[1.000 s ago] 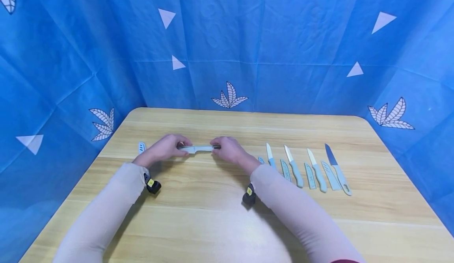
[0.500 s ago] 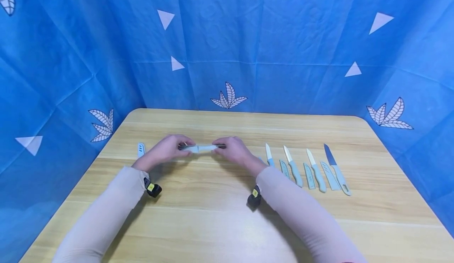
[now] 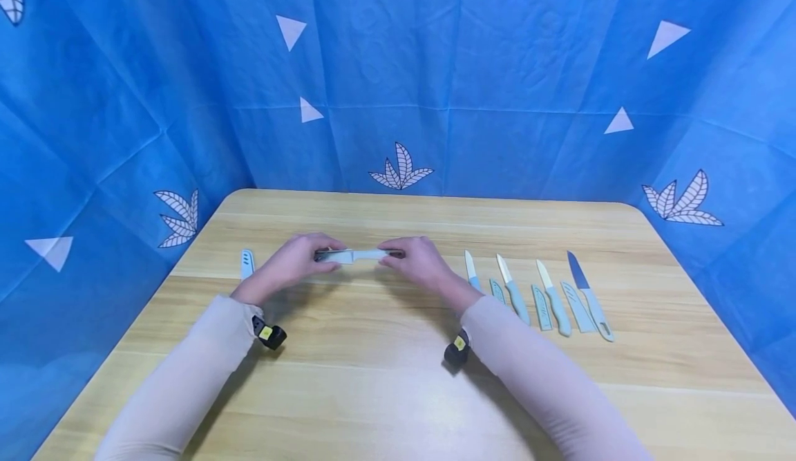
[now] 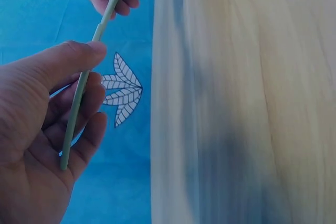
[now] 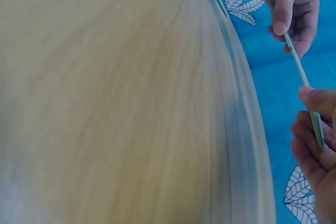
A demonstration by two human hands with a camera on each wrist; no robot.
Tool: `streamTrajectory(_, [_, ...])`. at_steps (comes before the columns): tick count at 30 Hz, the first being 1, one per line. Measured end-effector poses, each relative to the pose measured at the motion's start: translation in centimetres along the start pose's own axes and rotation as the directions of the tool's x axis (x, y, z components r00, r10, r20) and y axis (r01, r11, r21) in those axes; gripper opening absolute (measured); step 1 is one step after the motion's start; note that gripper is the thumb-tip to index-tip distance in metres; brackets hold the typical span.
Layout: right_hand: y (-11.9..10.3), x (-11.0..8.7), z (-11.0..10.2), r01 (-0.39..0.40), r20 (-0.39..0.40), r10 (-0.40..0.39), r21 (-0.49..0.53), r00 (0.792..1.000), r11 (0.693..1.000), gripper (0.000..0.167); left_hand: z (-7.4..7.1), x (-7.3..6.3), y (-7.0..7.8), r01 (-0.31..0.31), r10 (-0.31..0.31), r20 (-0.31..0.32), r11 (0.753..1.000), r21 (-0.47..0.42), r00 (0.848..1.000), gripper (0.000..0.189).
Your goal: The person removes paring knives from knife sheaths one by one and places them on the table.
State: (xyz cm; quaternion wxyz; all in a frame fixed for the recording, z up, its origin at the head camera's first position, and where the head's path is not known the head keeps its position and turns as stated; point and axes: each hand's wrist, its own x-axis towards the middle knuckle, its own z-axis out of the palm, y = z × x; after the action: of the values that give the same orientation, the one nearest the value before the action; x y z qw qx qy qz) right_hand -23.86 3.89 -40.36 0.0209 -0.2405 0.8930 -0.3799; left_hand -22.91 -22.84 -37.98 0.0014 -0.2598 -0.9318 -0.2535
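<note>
The held knife was the centre of the work: its handle lay in the fingers of the right hand, at its right end, while the left hand pinched the sheath at its left end. It hung level above the table, with no bare blade visible between sheath and handle. Well to the right of it lay four other knives, blades bare, with loose sheaths among them; left of it a slotted pale piece showed beyond the left forearm. The step in hand seemed to be the handling of sheath against knife; on or off, one could not tell. The next move probably called for a straight, steady pull or push along the held knife.
</note>
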Motion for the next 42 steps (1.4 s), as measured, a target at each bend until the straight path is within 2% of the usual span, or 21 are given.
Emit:
streamTrajectory(10, [-0.1,-1.1,-0.8,0.016,-0.019,-0.015,0.018,1.000,1.000,0.035,0.1,-0.1,1.2,-0.045,0.045,-0.047,0.999,0.008,0.998,0.031])
streamTrajectory(17, [-0.5,-1.9,-1.6,-0.004,0.027,0.002,0.086,1.000,0.996,0.035,0.0,-0.3,2.0,-0.085,0.084,-0.058,0.996,-0.002,0.995,0.031])
streamTrajectory(22, [-0.6,-2.4,-1.8,0.023,0.058,-0.030,0.131,0.998,0.991,0.031,0.1,-0.4,2.7,-0.123,0.123,-0.041,0.992,-0.015,0.992,0.031])
streamTrajectory(26, [-0.6,-2.7,-2.1,0.018,0.118,-0.042,0.194,0.992,0.981,0.031,0.3,-0.6,3.3,-0.161,0.161,-0.031,0.987,-0.008,0.986,0.032])
streamTrajectory(32, [-0.7,-3.2,-2.3,-0.047,0.230,-0.027,0.311,0.973,0.949,0.028,0.5,-0.7,3.9,-0.196,0.196,-0.001,0.981,0.005,0.981,0.032])
streamTrajectory(42, [-0.5,-3.5,-2.4,-0.085,0.324,-0.038,0.357,0.945,0.930,0.028,0.9,-0.7,4.7,-0.216,0.217,0.050,0.976,-0.013,0.975,0.032])
